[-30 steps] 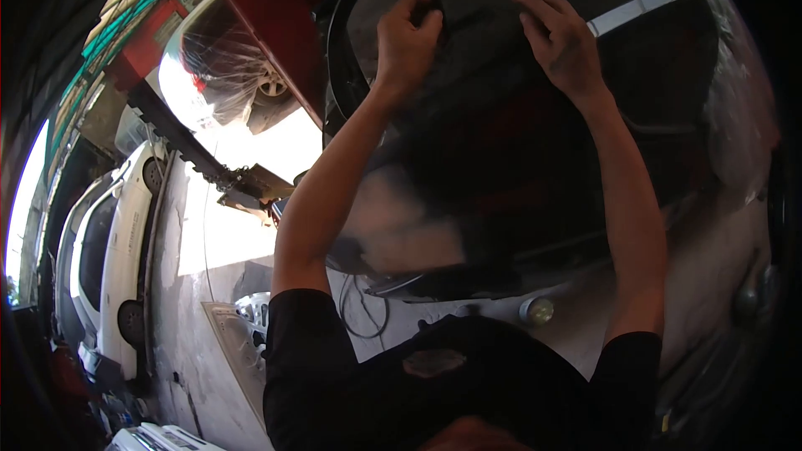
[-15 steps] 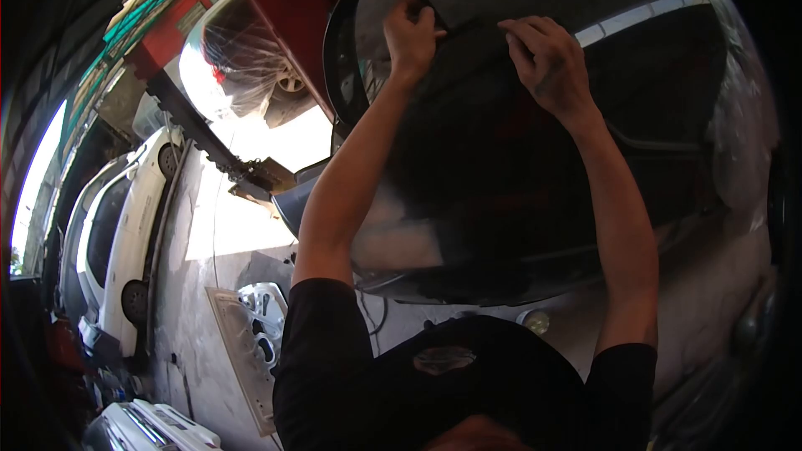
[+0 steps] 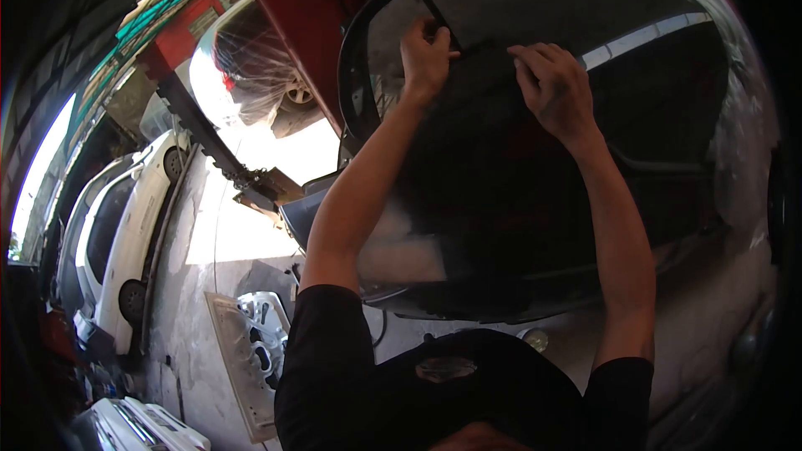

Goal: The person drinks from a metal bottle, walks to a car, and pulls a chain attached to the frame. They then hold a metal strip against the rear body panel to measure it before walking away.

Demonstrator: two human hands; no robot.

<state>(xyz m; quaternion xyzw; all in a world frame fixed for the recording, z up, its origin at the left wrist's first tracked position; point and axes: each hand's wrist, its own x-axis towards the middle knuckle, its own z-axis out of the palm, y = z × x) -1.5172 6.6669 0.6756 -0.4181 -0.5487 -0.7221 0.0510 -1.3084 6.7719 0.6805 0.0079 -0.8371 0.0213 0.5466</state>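
A large, dark, glossy car panel (image 3: 501,200) with reflections on it spreads out in front of me. Over its upper left part is my left hand (image 3: 427,58), fingers curled and thumb pressed toward them. A thin black strip (image 3: 436,17) runs down to just beside those fingertips. To the right, my right hand (image 3: 553,88) is held over the same panel, its fingers bent together in a pinch and pointing left toward the other hand. Whatever lies between the fingers of either hand is too dark and small to make out.
Clear plastic film (image 3: 735,117) borders the panel's right side. A red post (image 3: 288,25) rises at upper left. Beyond it stands a car under plastic sheeting (image 3: 259,67). A white car (image 3: 138,234) is at far left, and a door panel (image 3: 242,359) leans below.
Both hands and the panel appear slightly lower and further right in the view, as the camera has tilted. The hands keep much the same pose and distance apart.
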